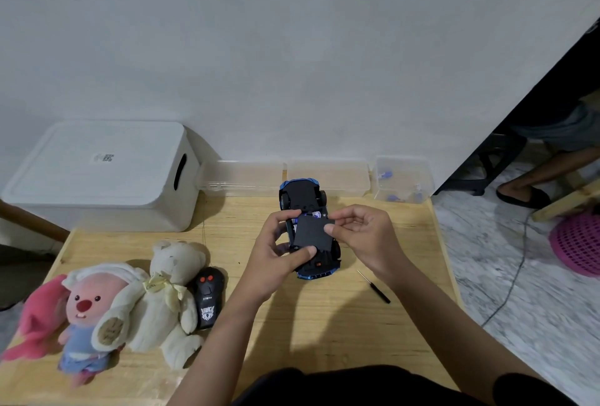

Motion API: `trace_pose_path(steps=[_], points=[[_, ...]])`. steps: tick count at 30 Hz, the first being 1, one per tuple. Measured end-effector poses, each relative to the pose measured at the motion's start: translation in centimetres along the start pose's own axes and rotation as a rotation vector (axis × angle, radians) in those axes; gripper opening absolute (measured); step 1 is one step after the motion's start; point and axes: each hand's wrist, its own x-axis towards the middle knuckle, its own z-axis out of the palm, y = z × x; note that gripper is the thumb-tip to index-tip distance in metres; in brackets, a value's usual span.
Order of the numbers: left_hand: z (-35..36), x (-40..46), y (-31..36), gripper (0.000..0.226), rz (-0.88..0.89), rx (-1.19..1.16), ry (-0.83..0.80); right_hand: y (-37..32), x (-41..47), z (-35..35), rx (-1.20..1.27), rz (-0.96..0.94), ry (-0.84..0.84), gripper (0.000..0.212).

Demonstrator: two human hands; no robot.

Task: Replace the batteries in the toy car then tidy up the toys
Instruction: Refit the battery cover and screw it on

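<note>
A blue toy car [303, 196] lies upside down on the wooden table [324, 324], black underside up. My left hand [279, 251] grips the car's left side, thumb along its rear. My right hand [360, 236] pinches the black battery cover [313, 231] over the compartment; a bit of blue battery shows at the cover's upper edge. A small black screwdriver [375, 287] lies to the right of the car. Near the left front edge lie a black remote control [207, 298], a cream teddy bear [168, 301] and a pink plush doll [84, 311].
A white lidded storage bin [100, 175] stands at the back left. Along the wall stand two clear plastic boxes [328, 175] and a clear container with blue batteries [404, 180]. At the right, off the table, are a person's leg [532, 178] and a pink basket [578, 243].
</note>
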Motion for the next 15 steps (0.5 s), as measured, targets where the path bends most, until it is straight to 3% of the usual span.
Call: trace_pose_path(steps=[15], points=[[-0.1,-0.2,0.3,0.076,-0.029,-0.055,-0.097,-1.2,0.6,-0.8,-0.010,-0.033,-0.061,0.018]])
